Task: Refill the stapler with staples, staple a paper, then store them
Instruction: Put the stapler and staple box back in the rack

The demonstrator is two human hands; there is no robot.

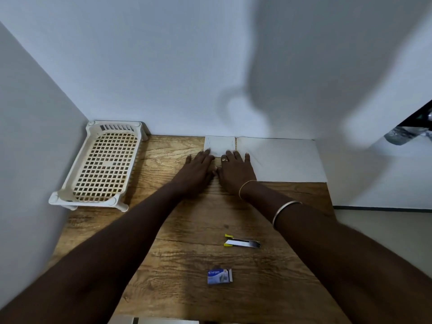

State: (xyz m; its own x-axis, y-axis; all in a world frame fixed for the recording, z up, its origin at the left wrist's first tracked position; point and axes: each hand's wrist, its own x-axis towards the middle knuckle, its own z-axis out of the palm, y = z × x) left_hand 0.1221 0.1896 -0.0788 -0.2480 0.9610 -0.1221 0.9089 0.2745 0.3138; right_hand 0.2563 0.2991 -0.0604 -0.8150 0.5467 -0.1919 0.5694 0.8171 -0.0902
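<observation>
A small white folded paper (219, 145) lies at the back of the wooden table against the wall. My left hand (198, 168) and my right hand (235, 170) lie side by side with straight fingers, their fingertips resting on the paper's near edge. A larger white sheet (285, 159) lies to the right of it. Nearer to me, the stapler (243, 242) with yellow tips lies on the table between my forearms. A small blue staple box (219, 275), its end open, lies closer still.
A cream perforated plastic tray (70, 188) on short legs stands at the back left, beside the left wall. The table (191, 230) ends at the right near the large sheet, with floor beyond. A pale object shows at the bottom edge.
</observation>
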